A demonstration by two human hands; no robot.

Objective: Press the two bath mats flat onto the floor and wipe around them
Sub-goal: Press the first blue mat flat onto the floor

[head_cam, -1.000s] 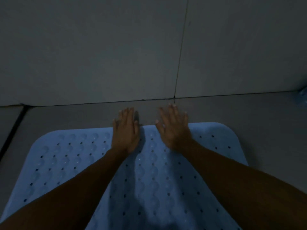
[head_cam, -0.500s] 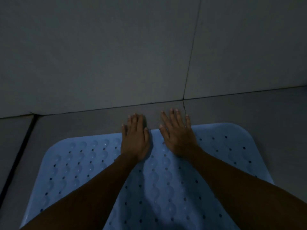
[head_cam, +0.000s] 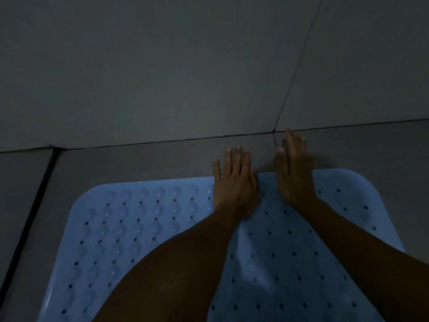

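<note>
While the blue mat (head_cam: 144,231) lies on the floor (head_cam: 139,163) near the wall (head_cam: 162,66), left hand (head_cam: 234,182) and right hand (head_cam: 293,173) rest flat across its far edge, grip open, holding nothing.

Very dim bluish light, grainy throughout, right hand (head_cam: 293,173) motion-blurred (fingertips smeared), wide-angle bending at edges

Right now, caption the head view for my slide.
Both open hands, left and right, press the perforated blue rubber bath mat's far edge.
</note>
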